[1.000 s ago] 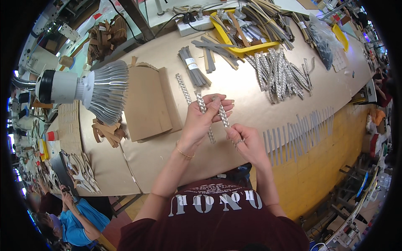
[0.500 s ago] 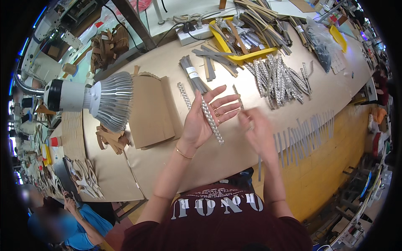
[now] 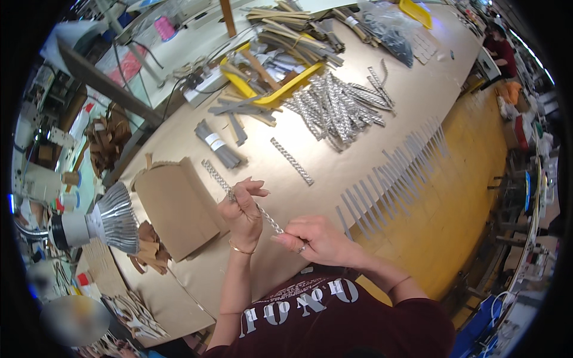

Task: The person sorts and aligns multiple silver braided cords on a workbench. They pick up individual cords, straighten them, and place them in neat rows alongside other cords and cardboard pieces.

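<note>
My left hand [image 3: 243,213], fingers curled in, grips a silvery braided strip [image 3: 269,219] above the near part of the table. Its lower end is pinched by my right hand [image 3: 319,240], thumb on top, so the strip slants between both hands. Just beyond my left hand lies another braided strip [image 3: 215,173], its near end hidden by the fingers. A third braided strip [image 3: 292,161] rests alone on the table farther to the right. Past these sits a heap of similar braided strips [image 3: 340,110].
Grey flat strips [image 3: 382,191] line the table's right edge, overhanging the yellow floor. Left of my hands are a brown paper stack [image 3: 179,206] and a lamp [image 3: 116,221]. A banded grey bundle [image 3: 218,146] and a yellow tray [image 3: 286,90] lie beyond.
My left hand was palm-up with the braided strip across it; its fingers are now curled round it. My right hand came over to the strip's end. The view has shifted.
</note>
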The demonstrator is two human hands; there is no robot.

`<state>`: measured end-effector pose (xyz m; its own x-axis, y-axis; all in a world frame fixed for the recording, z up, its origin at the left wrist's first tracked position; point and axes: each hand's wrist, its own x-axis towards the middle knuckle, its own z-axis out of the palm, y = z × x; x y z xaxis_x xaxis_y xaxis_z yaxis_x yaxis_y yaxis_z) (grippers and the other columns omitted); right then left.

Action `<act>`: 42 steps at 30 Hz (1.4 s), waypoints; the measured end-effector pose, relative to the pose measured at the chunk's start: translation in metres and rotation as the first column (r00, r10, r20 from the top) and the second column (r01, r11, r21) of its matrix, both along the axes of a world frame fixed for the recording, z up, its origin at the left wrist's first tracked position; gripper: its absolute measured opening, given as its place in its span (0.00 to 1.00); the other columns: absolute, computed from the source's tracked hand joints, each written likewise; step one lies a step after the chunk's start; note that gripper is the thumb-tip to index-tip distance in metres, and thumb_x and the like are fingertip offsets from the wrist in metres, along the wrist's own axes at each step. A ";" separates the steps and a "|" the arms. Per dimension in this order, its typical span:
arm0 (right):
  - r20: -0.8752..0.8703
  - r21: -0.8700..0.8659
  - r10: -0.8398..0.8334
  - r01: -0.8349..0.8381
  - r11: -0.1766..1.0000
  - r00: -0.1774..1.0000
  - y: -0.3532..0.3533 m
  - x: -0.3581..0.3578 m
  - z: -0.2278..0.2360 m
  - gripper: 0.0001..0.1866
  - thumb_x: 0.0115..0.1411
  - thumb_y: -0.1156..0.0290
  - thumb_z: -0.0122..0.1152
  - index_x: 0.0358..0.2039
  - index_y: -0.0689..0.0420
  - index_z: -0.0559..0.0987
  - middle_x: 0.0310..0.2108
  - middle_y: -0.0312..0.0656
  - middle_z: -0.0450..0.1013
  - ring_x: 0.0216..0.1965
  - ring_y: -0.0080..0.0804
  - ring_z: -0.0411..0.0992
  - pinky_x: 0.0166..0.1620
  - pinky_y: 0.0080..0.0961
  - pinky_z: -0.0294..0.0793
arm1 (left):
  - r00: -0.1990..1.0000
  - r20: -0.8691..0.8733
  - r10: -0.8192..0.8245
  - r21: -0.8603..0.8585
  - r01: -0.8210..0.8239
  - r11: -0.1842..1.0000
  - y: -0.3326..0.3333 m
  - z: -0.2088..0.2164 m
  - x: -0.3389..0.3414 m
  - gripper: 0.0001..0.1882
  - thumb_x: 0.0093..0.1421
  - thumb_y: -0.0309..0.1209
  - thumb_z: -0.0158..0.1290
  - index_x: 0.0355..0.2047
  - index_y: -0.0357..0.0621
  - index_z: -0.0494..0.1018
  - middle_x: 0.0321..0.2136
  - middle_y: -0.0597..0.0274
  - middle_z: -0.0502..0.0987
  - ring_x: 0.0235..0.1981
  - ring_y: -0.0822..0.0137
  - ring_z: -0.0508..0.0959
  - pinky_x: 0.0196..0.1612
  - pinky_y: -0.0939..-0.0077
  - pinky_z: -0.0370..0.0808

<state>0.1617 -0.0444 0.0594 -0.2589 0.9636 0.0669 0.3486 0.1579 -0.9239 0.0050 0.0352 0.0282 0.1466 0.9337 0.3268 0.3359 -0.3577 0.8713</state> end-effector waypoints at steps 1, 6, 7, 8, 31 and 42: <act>0.030 -0.014 -0.014 0.015 1.000 0.999 0.004 0.008 -0.002 0.18 0.66 0.60 0.56 0.23 0.59 0.76 0.19 0.45 0.71 0.22 0.46 0.71 0.28 0.39 0.68 | 0.997 -0.074 0.006 -0.136 -0.016 0.991 0.000 0.002 0.004 0.28 0.75 0.42 0.32 0.37 0.28 0.75 0.25 0.49 0.82 0.30 0.64 0.83 0.42 0.69 0.78; 0.385 0.033 -0.200 0.203 0.979 0.901 0.056 0.049 -0.022 0.22 0.65 0.53 0.56 0.24 0.58 0.79 0.21 0.46 0.74 0.25 0.46 0.74 0.31 0.39 0.71 | 0.979 0.193 -0.059 -0.365 0.127 0.922 0.057 -0.016 0.039 0.22 0.71 0.36 0.43 0.57 0.29 0.66 0.43 0.41 0.78 0.37 0.60 0.81 0.38 0.72 0.77; 0.481 0.093 -0.243 0.227 0.970 0.842 0.066 0.055 -0.025 0.22 0.65 0.52 0.55 0.25 0.58 0.80 0.23 0.47 0.75 0.27 0.46 0.75 0.33 0.39 0.71 | 0.995 0.089 -0.033 -0.310 0.059 0.949 0.060 -0.022 0.043 0.24 0.70 0.35 0.45 0.61 0.30 0.61 0.48 0.40 0.76 0.40 0.58 0.80 0.39 0.71 0.77; 0.602 0.096 -0.263 0.258 0.961 0.754 0.074 0.061 -0.026 0.23 0.65 0.51 0.55 0.27 0.59 0.81 0.25 0.48 0.76 0.29 0.46 0.76 0.35 0.40 0.72 | 1.000 0.015 -0.007 -0.213 0.010 0.977 0.059 -0.028 0.045 0.28 0.70 0.35 0.47 0.65 0.31 0.57 0.52 0.39 0.73 0.44 0.57 0.80 0.41 0.70 0.77; 0.731 0.110 -0.516 0.670 0.735 0.446 0.157 0.256 -0.082 0.20 0.60 0.51 0.63 0.41 0.56 0.80 0.41 0.48 0.76 0.48 0.44 0.74 0.53 0.47 0.66 | 0.852 0.452 -0.266 -0.455 0.476 0.752 0.048 -0.079 0.116 0.25 0.68 0.30 0.52 0.62 0.33 0.61 0.58 0.49 0.66 0.56 0.63 0.72 0.58 0.70 0.71; 0.773 0.141 -0.524 0.709 0.691 0.358 0.139 0.247 -0.057 0.16 0.67 0.60 0.52 0.38 0.62 0.76 0.36 0.50 0.78 0.41 0.48 0.76 0.49 0.47 0.66 | 0.934 0.349 -0.071 -0.642 0.294 0.708 -0.020 -0.058 0.036 0.14 0.70 0.30 0.47 0.51 0.34 0.72 0.49 0.55 0.76 0.50 0.66 0.77 0.50 0.74 0.76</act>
